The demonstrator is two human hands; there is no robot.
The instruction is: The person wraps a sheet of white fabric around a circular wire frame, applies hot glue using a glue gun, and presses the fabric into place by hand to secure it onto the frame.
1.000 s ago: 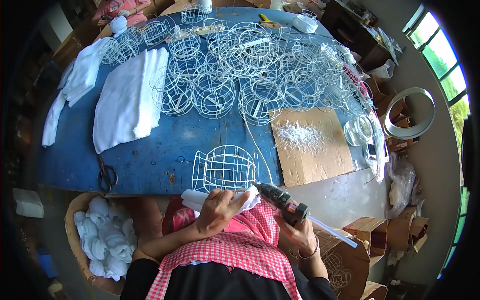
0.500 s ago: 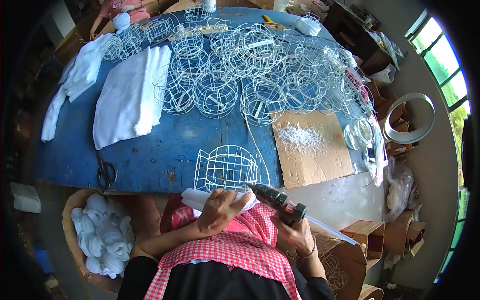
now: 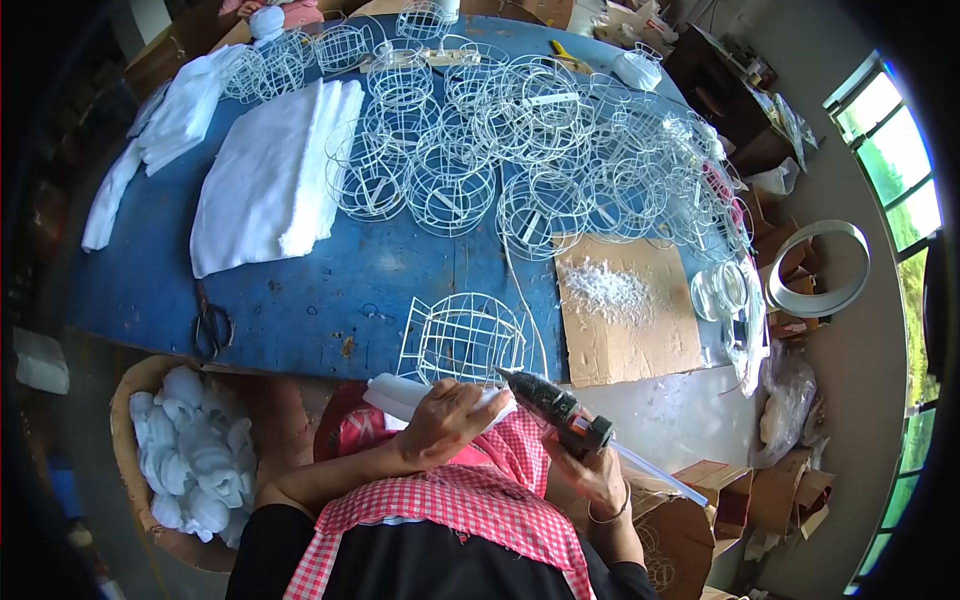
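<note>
My left hand (image 3: pixel 445 424) is closed on a folded piece of white fabric (image 3: pixel 393 393), held at the near edge of the table. In my right hand (image 3: pixel 592 474) is a black glue gun (image 3: pixel 545 402), with a clear glue stick (image 3: pixel 660 474) poking out of its back end. The gun's nozzle points up and left, close to the fabric and my left fingertips; whether it touches cannot be made out. Just beyond, a white wire frame (image 3: pixel 468 338) lies on the blue table (image 3: pixel 290 325).
Many wire frames (image 3: pixel 450 185) crowd the table's far half. White fabric stacks (image 3: pixel 265 180) lie left, scissors (image 3: pixel 212 328) near the front edge. Cardboard (image 3: pixel 630 340) with white shreds and a glass jar (image 3: pixel 720 290) are right. A box of white pieces (image 3: pixel 195 450) stands below left; another person (image 3: pixel 290 12) is far left.
The view has shifted slightly, so the table's contents appear displaced. Both hands keep their holds, with the glue gun's nozzle still close to the fabric.
</note>
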